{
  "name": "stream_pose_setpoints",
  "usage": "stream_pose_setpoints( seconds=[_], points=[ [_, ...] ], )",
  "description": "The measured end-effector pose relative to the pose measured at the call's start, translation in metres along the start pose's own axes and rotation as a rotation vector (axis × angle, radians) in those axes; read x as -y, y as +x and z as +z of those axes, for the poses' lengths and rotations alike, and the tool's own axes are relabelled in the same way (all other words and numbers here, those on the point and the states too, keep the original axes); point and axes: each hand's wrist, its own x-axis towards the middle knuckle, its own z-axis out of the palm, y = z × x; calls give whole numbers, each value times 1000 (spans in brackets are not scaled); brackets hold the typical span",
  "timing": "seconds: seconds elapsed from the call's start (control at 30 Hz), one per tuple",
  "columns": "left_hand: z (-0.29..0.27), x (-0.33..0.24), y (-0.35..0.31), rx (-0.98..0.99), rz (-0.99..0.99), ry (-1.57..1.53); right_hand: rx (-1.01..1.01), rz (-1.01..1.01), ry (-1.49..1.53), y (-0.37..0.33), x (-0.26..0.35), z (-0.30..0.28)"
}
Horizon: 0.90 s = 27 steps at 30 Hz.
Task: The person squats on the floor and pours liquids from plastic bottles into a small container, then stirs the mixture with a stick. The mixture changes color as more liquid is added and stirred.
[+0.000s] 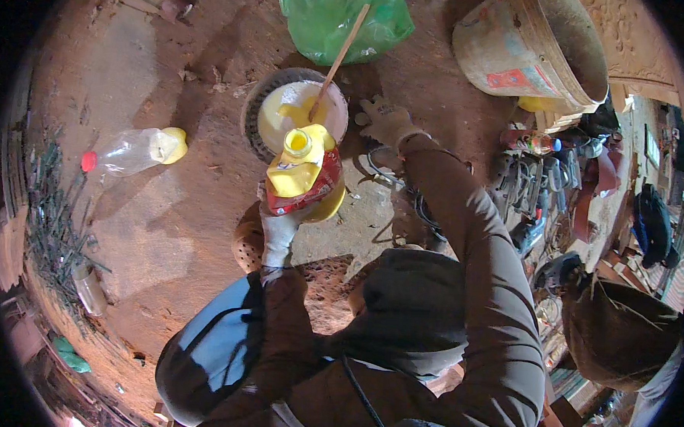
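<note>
My gloved left hand (278, 230) grips a yellow plastic bottle (302, 170) with a red label, its open mouth facing up. Just beyond it stands a round white container (279, 111) holding yellow liquid, with a wooden stick (340, 57) leaning in it. My gloved right hand (386, 121) rests beside that container's right rim, fingers spread, holding nothing that I can see. Both sleeves are brown.
A green plastic bag (320, 14) lies behind the container. A large dirty bucket (536, 46) lies on its side at upper right. A clear bottle with a yellow base and red cap (135, 151) lies at left. Tools and cables (542, 184) crowd the right. Another person (619, 332) crouches at lower right.
</note>
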Motion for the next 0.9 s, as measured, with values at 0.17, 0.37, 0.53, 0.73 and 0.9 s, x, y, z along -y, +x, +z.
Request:
stream_pose_setpoints(
  seconds=[0.17,0.37,0.53,0.73,0.9],
  points=[
    [23,-51,-4,34,-59,-129,-121,146,-72,10,-5,18],
    [17,-15,-3,56,68,49,-279,34,201,-28,28,-39],
    [31,-47,-1,215,-35,-39,-376,-369,298,-94,48,-136],
    [47,-61,3,264,-85,-53,-289,-426,297,-138,44,-183],
    [42,-58,12,326,63,169,-296,-364,548,-159,40,-185]
  ],
)
